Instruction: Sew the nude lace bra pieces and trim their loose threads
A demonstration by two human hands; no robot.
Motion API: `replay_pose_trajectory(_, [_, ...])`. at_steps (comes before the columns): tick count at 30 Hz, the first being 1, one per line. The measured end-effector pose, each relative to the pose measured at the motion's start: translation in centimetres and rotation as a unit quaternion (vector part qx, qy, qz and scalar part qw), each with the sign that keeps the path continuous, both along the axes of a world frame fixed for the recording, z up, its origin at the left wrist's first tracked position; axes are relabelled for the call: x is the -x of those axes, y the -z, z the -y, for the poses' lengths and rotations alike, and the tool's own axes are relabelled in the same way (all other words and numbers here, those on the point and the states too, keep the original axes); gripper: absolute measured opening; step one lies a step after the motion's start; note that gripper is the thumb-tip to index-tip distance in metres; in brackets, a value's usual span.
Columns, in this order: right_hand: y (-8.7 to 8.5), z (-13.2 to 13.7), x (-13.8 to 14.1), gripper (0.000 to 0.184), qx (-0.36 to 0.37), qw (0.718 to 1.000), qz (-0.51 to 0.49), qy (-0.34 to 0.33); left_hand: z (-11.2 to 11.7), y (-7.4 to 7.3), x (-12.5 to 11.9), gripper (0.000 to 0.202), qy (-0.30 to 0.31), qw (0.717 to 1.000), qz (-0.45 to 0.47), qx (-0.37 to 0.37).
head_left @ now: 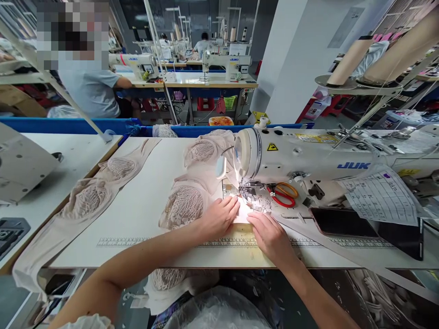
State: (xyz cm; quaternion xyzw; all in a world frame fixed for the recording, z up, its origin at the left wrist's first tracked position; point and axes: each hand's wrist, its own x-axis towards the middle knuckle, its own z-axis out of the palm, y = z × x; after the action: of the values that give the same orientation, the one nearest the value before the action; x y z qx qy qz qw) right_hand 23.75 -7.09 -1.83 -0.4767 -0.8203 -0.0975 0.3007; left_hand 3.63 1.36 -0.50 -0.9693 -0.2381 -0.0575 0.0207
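A beige lace bra (185, 203) lies on the sewing table, its edge running under the needle area of a white JUKI sewing machine (254, 153). My left hand (221, 217) rests flat on the fabric left of the presser foot, fingers stretched together. Just right of it, my right hand (270, 235) pinches the fabric's near edge between thumb and fingers; the thumb is partly hidden. The machine lamp makes the cloth between my hands very bright. A pale elastic strip (318, 237) runs from beside my right hand to the lower right.
Red-handled scissors (285, 196) lie on the machine bed. A phone (343, 222) and a paper sheet (382, 194) are at the right. Another beige bra (91, 198) stretches along the left table edge. A co-worker (85, 87) sits beyond the blue rail (75, 124).
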Motion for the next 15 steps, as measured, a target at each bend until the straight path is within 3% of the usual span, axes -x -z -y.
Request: replay_pose_trajectory(15, [0.3, -0.4, 0.2, 0.034, -0.021, 0.999, 0.037, 0.02, -1.1, 0.3, -0.8, 0.045, -0.024, 0.999, 0.01, -0.027])
